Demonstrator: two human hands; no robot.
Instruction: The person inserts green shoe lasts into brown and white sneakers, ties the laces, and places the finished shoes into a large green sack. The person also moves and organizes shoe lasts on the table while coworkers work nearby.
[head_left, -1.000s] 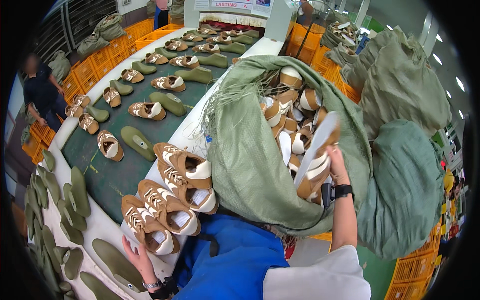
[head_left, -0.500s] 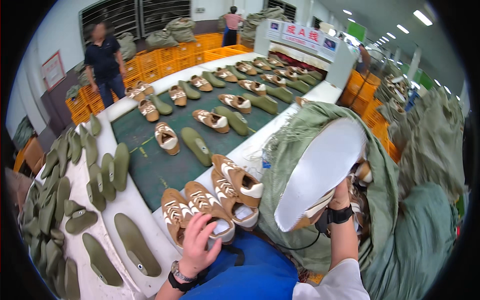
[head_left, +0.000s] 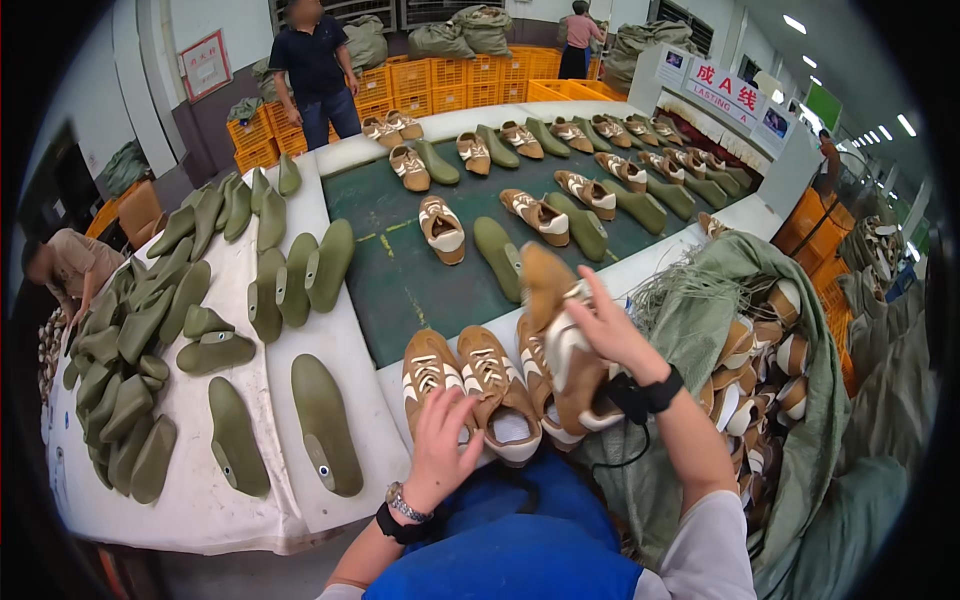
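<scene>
My right hand [head_left: 612, 328] grips a brown-and-white sneaker [head_left: 548, 278], toe up and tilted, over the table's near edge. Its hold partly hides another brown sneaker [head_left: 528, 352] behind it. Beside these, two laced brown sneakers [head_left: 430, 362] stand in a row with toes pointing away; pale lining shows inside the nearer opening. Fingers apart, my left hand [head_left: 442, 440] rests against the collars of those two and holds nothing. To my right a green woven sack [head_left: 815, 400] gapes, full of brown-and-white sneakers [head_left: 765, 385].
Green shoe lasts [head_left: 327, 425] lie scattered and heaped on the white table [head_left: 265, 390] at left. Sneakers paired with lasts stand on the green conveyor [head_left: 385, 290]. Orange crates [head_left: 440, 85], a standing person [head_left: 312, 60] and a bending person [head_left: 80, 262] are beyond.
My view has swung left. My right hand has carried a sneaker, its pale sole showing before, from above the sack to the row at the edge. My left hand stays by the standing sneakers.
</scene>
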